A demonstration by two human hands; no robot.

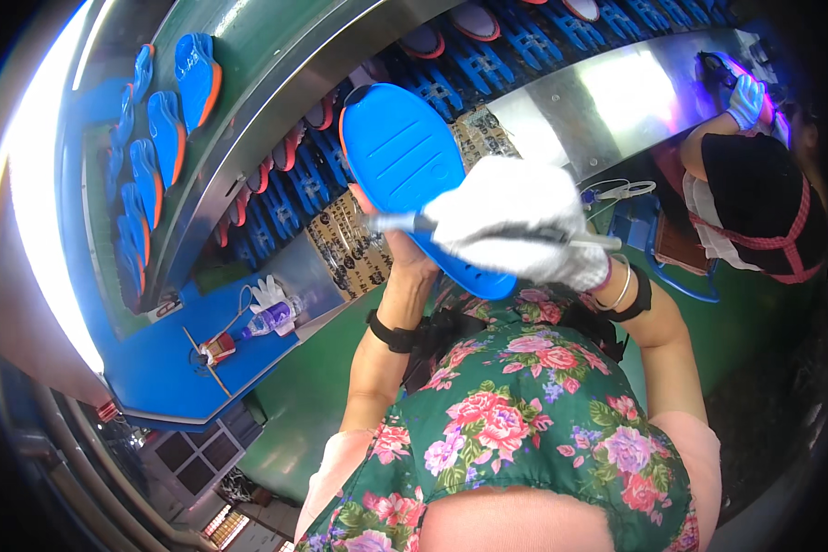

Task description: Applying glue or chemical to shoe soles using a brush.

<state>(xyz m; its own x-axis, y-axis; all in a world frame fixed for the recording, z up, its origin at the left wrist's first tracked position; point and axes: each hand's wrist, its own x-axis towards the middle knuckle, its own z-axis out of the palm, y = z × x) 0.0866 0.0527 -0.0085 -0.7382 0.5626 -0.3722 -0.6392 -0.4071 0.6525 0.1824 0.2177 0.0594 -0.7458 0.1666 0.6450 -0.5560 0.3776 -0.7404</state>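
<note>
Blue soles point(170, 110) line the curved conveyor at far left, above a blue shelf point(175, 368) holding a small bottle point(271, 319). Your left hand point(405, 248) grips a blue shoe sole point(414, 175) from beneath, raised before your chest. Your gloved right hand point(515, 221) clasps a thin brush point(414, 224) against it. At far right, a co-worker's gloved hand point(745, 99) rests on the steel counter point(607, 101).

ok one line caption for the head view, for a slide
Bare left hand holds up a blue shoe sole while the white-gloved right hand works it with a brush.
</note>
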